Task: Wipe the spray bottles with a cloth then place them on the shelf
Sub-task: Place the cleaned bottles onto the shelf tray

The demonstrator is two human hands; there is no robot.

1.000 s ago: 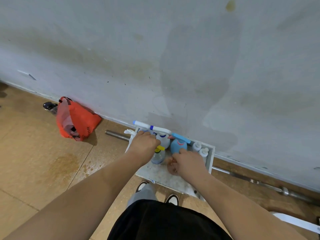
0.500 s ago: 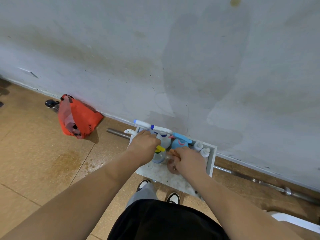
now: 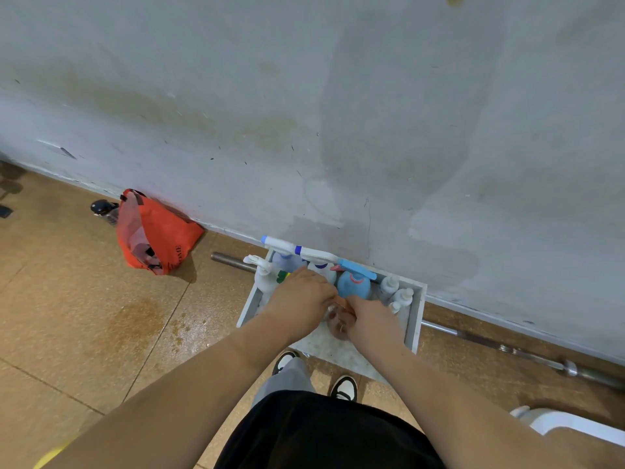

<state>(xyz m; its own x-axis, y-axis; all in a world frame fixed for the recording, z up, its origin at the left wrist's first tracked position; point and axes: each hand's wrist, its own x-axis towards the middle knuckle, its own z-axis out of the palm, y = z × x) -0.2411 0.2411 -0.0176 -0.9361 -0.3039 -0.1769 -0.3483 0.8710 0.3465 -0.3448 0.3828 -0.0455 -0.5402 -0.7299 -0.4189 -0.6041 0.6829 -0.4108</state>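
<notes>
Brown-tinted clear bottle sits in the middle of the white shelf, with the blue spray bottle at the shelf's back. The right hand wraps its fingers round the clear bottle. The left hand curls its fingers, on what I cannot tell.

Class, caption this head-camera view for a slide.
By the wall, left hand and right hand meet in a white tray of spray bottles, the right gripping a brownish bottle.

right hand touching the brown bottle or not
Touching. Head view shows the right hand gripping the brown bottle, no gap between them.
</notes>
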